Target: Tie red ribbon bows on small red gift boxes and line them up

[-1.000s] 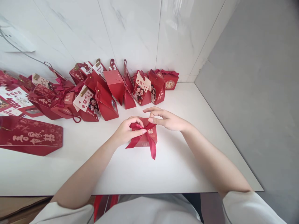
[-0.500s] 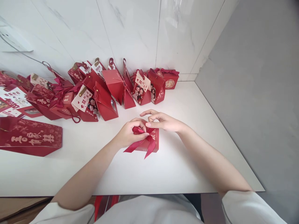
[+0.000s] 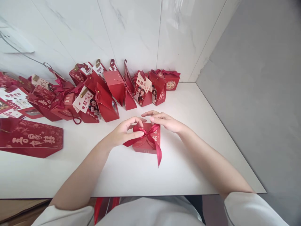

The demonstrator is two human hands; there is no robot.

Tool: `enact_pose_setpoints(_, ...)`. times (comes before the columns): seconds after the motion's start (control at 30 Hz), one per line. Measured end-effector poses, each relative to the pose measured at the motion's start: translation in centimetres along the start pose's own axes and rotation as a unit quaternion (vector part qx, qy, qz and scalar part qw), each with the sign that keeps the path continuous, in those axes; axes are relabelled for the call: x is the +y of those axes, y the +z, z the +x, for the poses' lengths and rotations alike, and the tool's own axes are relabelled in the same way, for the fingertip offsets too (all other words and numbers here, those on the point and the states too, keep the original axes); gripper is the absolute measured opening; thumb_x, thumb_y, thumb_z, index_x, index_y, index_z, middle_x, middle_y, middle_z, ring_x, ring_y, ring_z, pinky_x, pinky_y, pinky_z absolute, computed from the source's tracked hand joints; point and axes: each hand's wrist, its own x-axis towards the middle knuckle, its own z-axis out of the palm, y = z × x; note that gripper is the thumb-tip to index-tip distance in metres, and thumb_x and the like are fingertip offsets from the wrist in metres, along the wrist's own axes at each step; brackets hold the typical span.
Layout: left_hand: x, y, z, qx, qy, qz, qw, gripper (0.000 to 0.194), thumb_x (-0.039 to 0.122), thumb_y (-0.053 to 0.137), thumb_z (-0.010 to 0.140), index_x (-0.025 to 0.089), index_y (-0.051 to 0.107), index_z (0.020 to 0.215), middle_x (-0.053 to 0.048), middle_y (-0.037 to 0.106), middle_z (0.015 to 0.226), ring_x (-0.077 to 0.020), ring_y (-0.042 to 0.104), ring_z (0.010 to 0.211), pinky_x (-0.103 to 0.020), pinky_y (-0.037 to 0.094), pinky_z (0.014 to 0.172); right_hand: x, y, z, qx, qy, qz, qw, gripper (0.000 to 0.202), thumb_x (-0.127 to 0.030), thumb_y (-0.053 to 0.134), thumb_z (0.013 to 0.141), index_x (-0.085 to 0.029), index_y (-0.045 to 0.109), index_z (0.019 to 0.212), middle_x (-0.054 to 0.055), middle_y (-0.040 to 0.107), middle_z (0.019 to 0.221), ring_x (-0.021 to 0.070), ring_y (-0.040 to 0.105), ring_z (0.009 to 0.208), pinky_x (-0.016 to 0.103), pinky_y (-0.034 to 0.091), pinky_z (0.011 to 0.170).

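A small red gift box (image 3: 143,148) lies on the white table in front of me, with white characters on its right part. Across its top a dark pink satin ribbon (image 3: 150,135) is tied in a bow, its tails hanging left and toward me. My left hand (image 3: 123,131) is at the bow's left loop, thumb and fingers apart on either side of it. At the far right edge of the box, my right hand (image 3: 166,121) has its fingers stretched out, the thumb near the right loop. Part of the box's far edge is hidden by my fingers.
Several red gift boxes (image 3: 107,105) stand in a row along the tiled wall (image 3: 136,34). A larger red box (image 3: 35,138) lies at the left. A cable (image 3: 25,56) runs down to the boxes. A grey panel (image 3: 256,94) borders the table (image 3: 192,169) on the right.
My left hand has loosened its pinch at the knot and moved slightly left. The bow is now in plain sight, and its right tail hangs lower. My right hand has shifted slightly.
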Motion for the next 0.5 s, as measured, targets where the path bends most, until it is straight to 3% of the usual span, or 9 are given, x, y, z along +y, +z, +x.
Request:
enact_pose_setpoints(0.23,-0.7,-0.7,0.2,-0.004,-0.02,-0.01,1.0,0.027,0.044,0.066,0.085,0.021,0.066,0.07,-0.007,0.057,0.137,-0.0302,0.052,0.13,-0.045,0.044,0.107,-1.0,-0.3,-0.4,-0.04,0.032,0.01,0.999,0.05,-0.061,0.053,0.092,-0.02,0.072,0.071,0.003,0.052,0.145,0.024,0.045,0.136,0.038,0.029,0.116)
enact_pose_setpoints(0.4,-0.9,-0.5,0.4,0.006,-0.02,-0.054,0.998,0.036,0.045,0.062,0.089,0.02,0.065,0.064,-0.007,0.059,0.133,-0.028,0.055,0.126,-0.042,0.045,0.106,-1.1,-0.5,-0.5,-0.05,0.022,0.003,0.998,0.061,-0.062,0.05,0.093,-0.017,0.061,0.052,0.002,0.055,0.144,0.0251,0.05,0.131,0.038,0.035,0.111)
enact_pose_setpoints(0.5,-1.0,-0.5,0.5,0.033,-0.017,-0.07,0.997,0.041,0.046,0.063,0.089,0.018,0.059,0.059,-0.007,0.061,0.132,-0.0272,0.057,0.122,-0.042,0.043,0.108,-1.2,-0.6,-0.5,-0.034,0.016,-0.007,0.999,0.052,-0.058,0.049,0.095,-0.019,0.067,0.065,0.003,0.054,0.143,0.0252,0.049,0.132,0.04,0.036,0.11)
